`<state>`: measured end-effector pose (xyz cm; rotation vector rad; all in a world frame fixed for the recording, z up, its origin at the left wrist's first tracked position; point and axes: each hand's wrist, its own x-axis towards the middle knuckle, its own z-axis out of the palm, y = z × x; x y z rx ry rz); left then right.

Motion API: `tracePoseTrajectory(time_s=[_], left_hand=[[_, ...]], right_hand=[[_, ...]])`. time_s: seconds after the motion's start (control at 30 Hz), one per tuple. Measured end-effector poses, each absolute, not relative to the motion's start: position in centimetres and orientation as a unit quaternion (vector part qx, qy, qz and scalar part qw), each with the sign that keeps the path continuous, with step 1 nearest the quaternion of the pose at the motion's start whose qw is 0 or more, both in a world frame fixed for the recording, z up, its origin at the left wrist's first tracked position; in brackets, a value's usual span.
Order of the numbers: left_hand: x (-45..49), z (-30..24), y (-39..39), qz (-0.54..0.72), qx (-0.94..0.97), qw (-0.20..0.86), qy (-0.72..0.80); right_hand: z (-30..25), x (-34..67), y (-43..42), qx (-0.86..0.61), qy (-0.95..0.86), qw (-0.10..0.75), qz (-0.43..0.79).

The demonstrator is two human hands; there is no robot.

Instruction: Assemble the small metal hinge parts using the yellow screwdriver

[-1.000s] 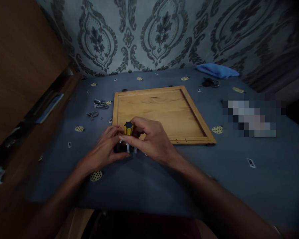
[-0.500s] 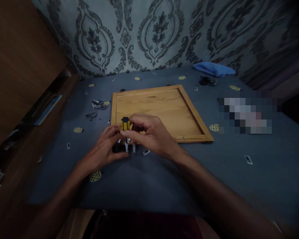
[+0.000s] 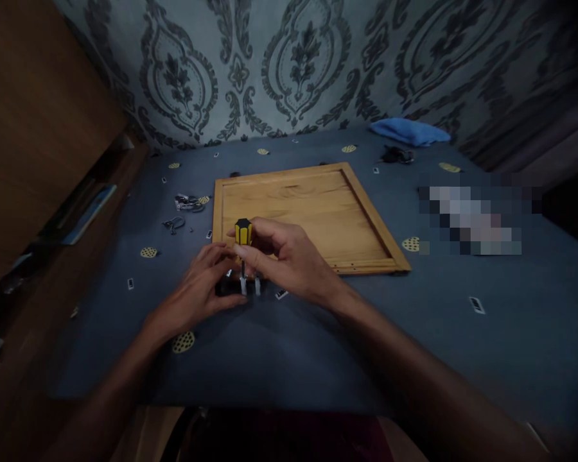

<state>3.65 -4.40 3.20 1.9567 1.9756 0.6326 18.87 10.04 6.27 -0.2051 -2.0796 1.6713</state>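
My right hand (image 3: 291, 256) grips a screwdriver (image 3: 243, 232) with a yellow and black handle, held upright. Its shaft points down at a small metal hinge (image 3: 256, 286) by the near left corner of a framed wooden panel (image 3: 298, 205). Around the hinge's left side curl the fingers of my left hand (image 3: 197, 285), with the thumb in front, seeming to steady it. The screwdriver's tip and most of the hinge are dark and partly hidden by my fingers.
Small metal parts (image 3: 189, 203) and a dark wire-like piece (image 3: 174, 224) lie left of the panel. Behind right are a black tangled object (image 3: 395, 155) and a blue cloth (image 3: 409, 131). A pixelated item (image 3: 472, 215) rests at right. A wooden cabinet (image 3: 38, 96) borders the left.
The whole view has shifted slightly. My right hand's fingers and the screwdriver handle have turned a little; the screwdriver stays upright at the same spot, and my left hand keeps its place.
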Motion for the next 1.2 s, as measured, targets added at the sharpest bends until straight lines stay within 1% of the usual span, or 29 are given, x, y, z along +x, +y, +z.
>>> tracePoseTrajectory(time_s=[0.17, 0.37, 0.77, 0.93, 1.03, 1.2], left_hand=[[3.7, 3.4, -4.4, 0.214, 0.676, 0.152, 0.688], [3.7, 3.1, -4.6, 0.225, 0.677, 0.131, 0.688], [3.8, 3.2, -4.4, 0.215, 0.679, 0.134, 0.689], [3.6, 3.0, -4.5, 0.227, 0.674, 0.137, 0.689], [3.6, 3.2, -4.5, 0.218, 0.675, 0.148, 0.689], [3.7, 3.4, -4.3, 0.207, 0.669, 0.156, 0.697]], right_hand=[[6.3, 18.9, 10.0, -0.068, -0.775, 0.25, 0.577], [6.4, 18.4, 9.4, -0.068, -0.777, 0.278, 0.56], [6.0, 17.0, 9.3, -0.046, -0.791, 0.297, 0.533], [6.1, 17.7, 9.1, -0.05, -0.797, 0.359, 0.482], [6.0, 18.3, 9.2, -0.072, -0.78, 0.399, 0.476], [5.8, 18.7, 9.6, -0.086, -0.774, 0.396, 0.486]])
